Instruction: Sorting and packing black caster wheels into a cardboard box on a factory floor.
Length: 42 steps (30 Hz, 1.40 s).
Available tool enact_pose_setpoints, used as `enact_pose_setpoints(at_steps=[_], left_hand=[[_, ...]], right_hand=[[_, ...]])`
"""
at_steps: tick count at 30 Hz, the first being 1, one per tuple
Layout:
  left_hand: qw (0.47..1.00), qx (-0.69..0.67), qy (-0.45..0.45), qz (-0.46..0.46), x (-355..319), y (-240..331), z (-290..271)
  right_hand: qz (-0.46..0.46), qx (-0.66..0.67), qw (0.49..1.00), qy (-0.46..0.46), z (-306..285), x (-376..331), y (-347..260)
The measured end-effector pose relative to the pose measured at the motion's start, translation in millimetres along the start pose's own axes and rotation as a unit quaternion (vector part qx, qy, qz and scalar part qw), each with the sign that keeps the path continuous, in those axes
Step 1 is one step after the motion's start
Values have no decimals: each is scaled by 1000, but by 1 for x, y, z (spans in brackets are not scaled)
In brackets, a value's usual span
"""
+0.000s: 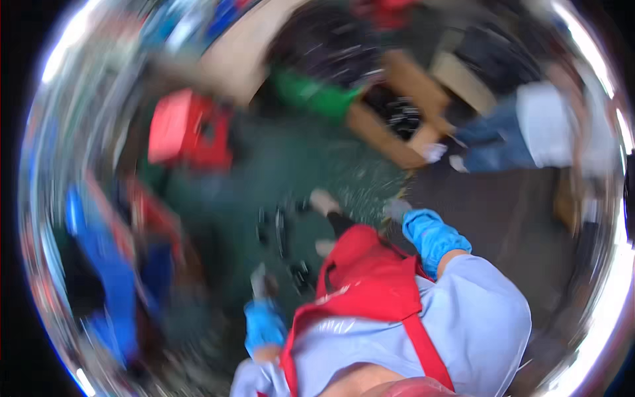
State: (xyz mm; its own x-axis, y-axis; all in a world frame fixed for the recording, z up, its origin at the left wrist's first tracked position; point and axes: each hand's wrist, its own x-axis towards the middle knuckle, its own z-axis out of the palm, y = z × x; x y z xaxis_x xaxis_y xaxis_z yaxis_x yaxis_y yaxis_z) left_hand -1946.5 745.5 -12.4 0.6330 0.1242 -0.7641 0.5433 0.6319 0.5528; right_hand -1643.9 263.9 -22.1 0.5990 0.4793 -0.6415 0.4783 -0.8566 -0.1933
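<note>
The picture is badly smeared by motion, so details are scarce. The left hand [264,324], in a blue glove, has its grip closed on a small dark tool [259,281] that pokes upward out of the fist; its kind cannot be told through the blur. The right hand [431,235], also blue-gloved, holds a pale greyish object [397,210] at its fingertips, too blurred to name. Small dark parts [284,231] lie scattered on the green floor [291,165] just ahead of the left hand, between the two hands.
</note>
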Motion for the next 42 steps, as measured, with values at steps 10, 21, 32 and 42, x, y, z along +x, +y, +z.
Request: enact_pose_setpoints(at_steps=[10, 21, 32, 42], left_hand=[[927, -96, 318, -174, 58, -163, 41], [849, 154, 497, -93, 320, -318, -126], [776, 447, 420, -147, 419, -353, -225], [691, -651, 303, -77, 461, -285, -169]], right_hand=[[123, 303, 917, -228, 30, 305, -136], [-33, -174, 966, -188, 289, 489, -252], [-39, 51, 986, -157, 341, 557, -208], [13, 313, 876, -368, 343, 610, -328]])
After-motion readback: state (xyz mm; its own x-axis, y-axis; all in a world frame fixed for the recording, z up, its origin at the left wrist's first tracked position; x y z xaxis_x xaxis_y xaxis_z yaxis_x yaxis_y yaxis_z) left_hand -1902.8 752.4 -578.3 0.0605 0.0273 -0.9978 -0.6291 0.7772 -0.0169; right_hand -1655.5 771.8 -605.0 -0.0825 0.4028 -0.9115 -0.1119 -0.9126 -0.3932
